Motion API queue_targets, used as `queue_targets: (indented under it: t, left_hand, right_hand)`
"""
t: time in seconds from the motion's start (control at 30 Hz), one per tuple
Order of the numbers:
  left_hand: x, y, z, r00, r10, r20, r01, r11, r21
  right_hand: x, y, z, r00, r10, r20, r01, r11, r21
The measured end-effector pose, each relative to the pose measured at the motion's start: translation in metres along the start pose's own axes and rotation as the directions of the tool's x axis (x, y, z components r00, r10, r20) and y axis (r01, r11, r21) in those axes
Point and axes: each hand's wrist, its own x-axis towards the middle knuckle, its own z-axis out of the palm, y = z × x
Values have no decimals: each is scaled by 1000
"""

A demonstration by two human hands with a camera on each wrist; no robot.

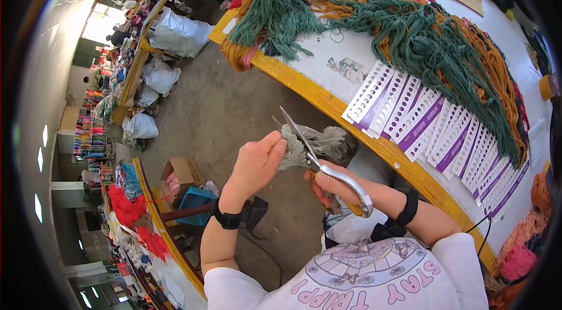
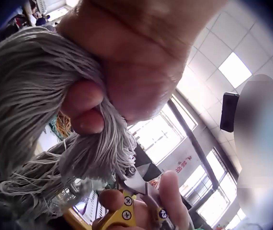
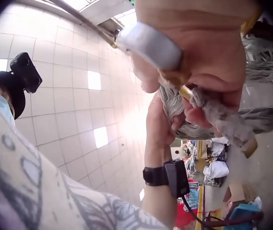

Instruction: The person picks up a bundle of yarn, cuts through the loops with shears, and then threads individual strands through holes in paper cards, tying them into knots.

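Observation:
A bundle of grey yarn [image 1: 328, 141] hangs over the floor beside the table. My left hand [image 1: 256, 161] grips it, and in the left wrist view two fingertips curl round the strands [image 2: 26, 91]. My right hand [image 1: 338, 186] holds scissors [image 1: 315, 161] with yellow and silver handles. Their parted blades [image 1: 297, 130] point up and away, crossing the yarn near my left fingers. In the left wrist view the blades' base meets the gathered end of the bundle, which hides the tips. Fuzzy grey wrapping [image 3: 223, 120] covers part of one handle in the right wrist view.
A white table with a yellow edge [image 1: 281, 79] curves along the right. Green yarn [image 1: 433, 41], orange yarn [image 1: 503, 88] and overlapping purple-and-white cards [image 1: 433, 120] lie on it. White sacks [image 1: 178, 32], a cardboard box [image 1: 181, 172] and a blue bin [image 1: 196, 205] stand to the left.

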Motion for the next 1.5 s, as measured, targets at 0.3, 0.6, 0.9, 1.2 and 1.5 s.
queue_targets:
  t: [0.3,0.6,0.9,1.2,1.5]
  left_hand:
    - [-2,-14,-8,996,1,85,8,995,-101]
    - [-2,-21,-4,978,-69,199,132,938,-321]
    - [2,-54,-10,958,-202,203,256,286,-923]
    - [-7,-35,7,959,-162,232,274,339,-900]
    - [-7,9,-11,988,109,-106,-82,-203,-976]
  right_hand:
    - [-4,-11,-2,983,171,66,-172,985,6]
    - [1,-17,2,974,228,11,-228,973,-43]
    - [-17,-15,-21,888,410,209,-433,898,79]
    - [0,-29,-8,915,392,92,-403,884,238]
    - [58,-47,19,892,-443,92,436,788,-434]
